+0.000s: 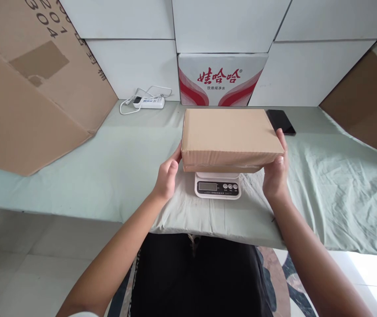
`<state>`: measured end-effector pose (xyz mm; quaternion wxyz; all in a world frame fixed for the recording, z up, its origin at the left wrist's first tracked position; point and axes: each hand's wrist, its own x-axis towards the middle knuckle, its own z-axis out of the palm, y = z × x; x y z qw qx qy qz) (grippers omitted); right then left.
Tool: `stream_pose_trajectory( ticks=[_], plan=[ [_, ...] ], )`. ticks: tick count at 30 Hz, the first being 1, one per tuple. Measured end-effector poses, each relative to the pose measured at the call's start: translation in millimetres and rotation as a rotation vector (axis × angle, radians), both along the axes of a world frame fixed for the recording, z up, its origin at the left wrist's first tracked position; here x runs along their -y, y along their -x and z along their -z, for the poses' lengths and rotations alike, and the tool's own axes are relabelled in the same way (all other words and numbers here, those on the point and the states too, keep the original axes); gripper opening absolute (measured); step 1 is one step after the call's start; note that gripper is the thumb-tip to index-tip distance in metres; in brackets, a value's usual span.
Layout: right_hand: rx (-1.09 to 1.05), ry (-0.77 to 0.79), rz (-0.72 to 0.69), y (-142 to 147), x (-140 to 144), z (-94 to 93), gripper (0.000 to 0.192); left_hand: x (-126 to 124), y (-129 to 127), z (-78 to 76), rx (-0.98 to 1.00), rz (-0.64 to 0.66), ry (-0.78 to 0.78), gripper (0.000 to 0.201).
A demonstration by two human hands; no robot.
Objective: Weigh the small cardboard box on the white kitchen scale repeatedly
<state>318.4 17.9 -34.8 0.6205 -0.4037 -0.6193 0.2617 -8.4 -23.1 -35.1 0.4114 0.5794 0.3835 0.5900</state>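
— Between the two hands, what is there?

— A flat rectangular brown cardboard box (231,138), sitting over a small white digital kitchen scale (217,185) whose display and round buttons show just below the box's near edge. Whether the box's full weight rests on the scale, I cannot tell.

— And the hands themselves?

— The left hand (167,176) presses its fingers against the box's left end; the right hand (276,169) cups the right end, fingers running up along that side. Both grip the box — neither is curled into a fist.

— What lies under them?

— A wrinkled pale green cloth (323,193) covering the table, hanging a little over the near edge.

— Beyond the right hand?

— A black smartphone (280,122), lying flat just past the box's far right corner.

— And beyond the left?

— Well apart, a white power strip with a looped white cable (148,102), near the back wall. Further left, a large brown cardboard sheet (33,83) leans over the cloth.

— Straight behind the box?

— A white carton with red printed characters (221,79), set among stacked plain white boxes (135,66).
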Motion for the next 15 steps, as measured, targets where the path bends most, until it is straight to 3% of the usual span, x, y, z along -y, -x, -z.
stream_pose_trajectory(
  ticks=[4, 8, 10, 12, 15],
  plan=[
    [-0.01, 0.023, -0.028, 6, 7, -9.6, 0.083, 10, -2, -15.9, 0.035, 0.008, -0.014, 0.081],
    [-0.021, -0.171, -0.012, 3, 1, -51.3, 0.079, 14, -1, -57.7, 0.076, 0.023, -0.118, 0.073],
    [0.036, -0.278, -0.026, 1, -13, -75.1, 0.073, 0, -2, -78.2, 0.09, 0.03, -0.169, 0.067],
    [0.107, -0.357, -0.017, 2, -35, -89.5, 0.068, -28, -5, -88.0, 0.135, 0.011, -0.195, 0.067],
    [0.072, -0.416, -0.006, 10, -74, -85.3, 0.073, -81, -13, -75.7, 0.181, -0.019, -0.18, 0.079]
  ],
)
